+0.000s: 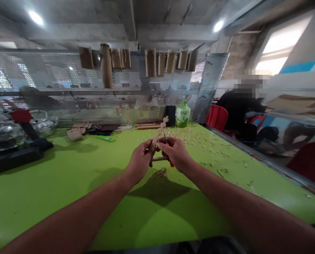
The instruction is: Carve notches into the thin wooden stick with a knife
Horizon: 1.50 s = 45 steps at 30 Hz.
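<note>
Over the green table, my left hand (139,163) is closed round the lower part of a pale carved wood piece (163,124), whose notched end points up and away. My right hand (180,155) grips a red-handled carving knife (171,162). The knife's short dark blade stands up beside the wood, and my right thumb presses near the piece. A short pale stick-like part (159,159) spans the gap below my hands; I cannot tell what it belongs to. Under them lies a small heap of wood shavings (162,173).
Shavings litter the right side of the green table (67,197). At the back stand a green tea bottle (182,115), wooden strips (148,126), a green-handled tool (105,138) and flat wood pieces (76,132). A black-and-red stand (25,127) and glass kettles (6,132) are left. A person (239,106) sits beyond.
</note>
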Available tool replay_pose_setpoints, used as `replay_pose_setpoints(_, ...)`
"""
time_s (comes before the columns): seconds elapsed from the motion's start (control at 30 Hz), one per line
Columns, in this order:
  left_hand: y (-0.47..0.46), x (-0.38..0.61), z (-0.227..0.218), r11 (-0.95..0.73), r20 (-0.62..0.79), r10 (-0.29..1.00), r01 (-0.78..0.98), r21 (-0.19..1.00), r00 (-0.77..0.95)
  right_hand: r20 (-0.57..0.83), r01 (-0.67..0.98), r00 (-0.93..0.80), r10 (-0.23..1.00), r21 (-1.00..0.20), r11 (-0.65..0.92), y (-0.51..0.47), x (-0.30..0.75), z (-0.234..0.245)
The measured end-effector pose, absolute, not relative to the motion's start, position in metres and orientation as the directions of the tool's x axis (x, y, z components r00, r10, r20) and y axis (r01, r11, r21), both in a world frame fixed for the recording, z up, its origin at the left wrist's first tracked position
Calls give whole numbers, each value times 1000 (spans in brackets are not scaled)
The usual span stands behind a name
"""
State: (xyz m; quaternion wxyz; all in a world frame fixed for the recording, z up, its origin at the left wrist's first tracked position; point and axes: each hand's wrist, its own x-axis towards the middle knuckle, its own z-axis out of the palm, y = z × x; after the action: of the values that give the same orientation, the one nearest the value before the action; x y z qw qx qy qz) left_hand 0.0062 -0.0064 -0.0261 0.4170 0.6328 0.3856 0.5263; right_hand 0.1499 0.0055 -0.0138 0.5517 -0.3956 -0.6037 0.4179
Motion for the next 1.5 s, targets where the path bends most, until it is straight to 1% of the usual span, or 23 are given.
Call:
replay_pose_setpoints(0.23, -3, 4, -28, -355, 344, 926, 52, 933, 153, 332, 20, -140, 933, -941, 338, 3, 154, -9)
replay_pose_setpoints(0.5, -8, 6, -23, -345, 334, 929, 50, 937, 158, 335, 88, -99, 937, -935, 344, 1, 152, -7)
replay_pose_setpoints(0.67, -7, 3, -23, -321, 323, 926, -43, 946, 193, 349, 101, -84, 933, -929, 357, 4, 154, -10)
replay_pose_setpoints(0.83, -5, -1, -24, -232, 259, 937, -135, 963, 234, 371, 151, -113, 922, -910, 385, 5, 156, -11)
replay_pose_setpoints(0.9, -5, -2, -24, -200, 235, 941, -159, 967, 244, 392, 205, -97, 915, -892, 404, 8, 159, -11)
replay_pose_setpoints(0.97, -5, -3, -24, -186, 235, 938, -201, 962, 253, 408, 296, -41, 912, -867, 401, 13, 165, -10)
replay_pose_setpoints(1.03, -4, -4, -25, -182, 250, 932, -259, 949, 262, 416, 412, 63, 907, -838, 356, 20, 174, -9)
replay_pose_setpoints(1.1, -4, -4, -25, -180, 267, 926, -309, 934, 268, 422, 529, 175, 890, -802, 276, 28, 185, -7)
replay_pose_setpoints(1.13, -5, -4, -25, -177, 272, 923, -326, 929, 271, 422, 559, 218, 880, -793, 242, 31, 189, -6)
replay_pose_setpoints(1.2, -7, -4, -23, -167, 271, 921, -344, 924, 282, 419, 534, 271, 867, -814, 227, 36, 196, -5)
replay_pose_setpoints(1.3, -12, -4, -18, -154, 264, 920, -352, 923, 290, 437, 431, 288, 852, -854, 293, 36, 197, -5)
replay_pose_setpoints(1.37, -15, -3, -16, -153, 260, 924, -352, 923, 281, 469, 398, 253, 846, -848, 351, 33, 194, -5)
replay_pose_setpoints(1.5, -16, -3, -16, -164, 270, 925, -358, 919, 268, 522, 335, 131, 843, -823, 458, 28, 188, -8)
